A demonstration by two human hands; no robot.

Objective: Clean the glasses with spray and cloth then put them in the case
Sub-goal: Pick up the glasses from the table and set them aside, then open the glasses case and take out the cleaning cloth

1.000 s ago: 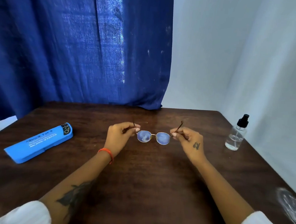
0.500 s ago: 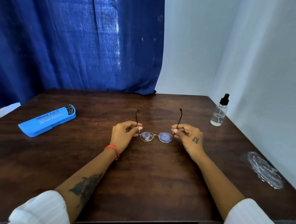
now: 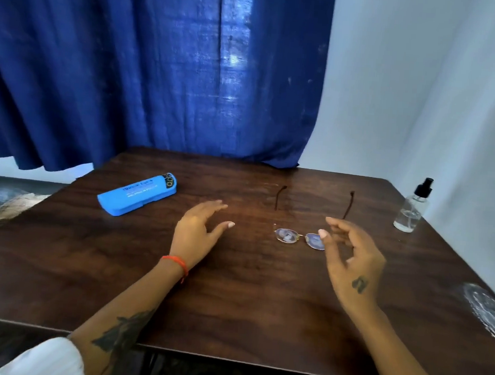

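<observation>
Lying unfolded on the table (image 3: pixel 232 303), the glasses (image 3: pixel 298 237) sit free; the left hand (image 3: pixel 197 232) at nine o'clock and the right hand (image 3: pixel 352 262) at four o'clock hover with fingers spread, empty.

A dark wooden surface (image 3: pixel 233 289) stands before a blue curtain (image 3: pixel 149 72), backlit centrally; white walls (image 3: pixel 422 97) right.

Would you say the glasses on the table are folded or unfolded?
Unfolded: the glasses lie on the table with both temples spread, pointing away from the lenses.
</observation>
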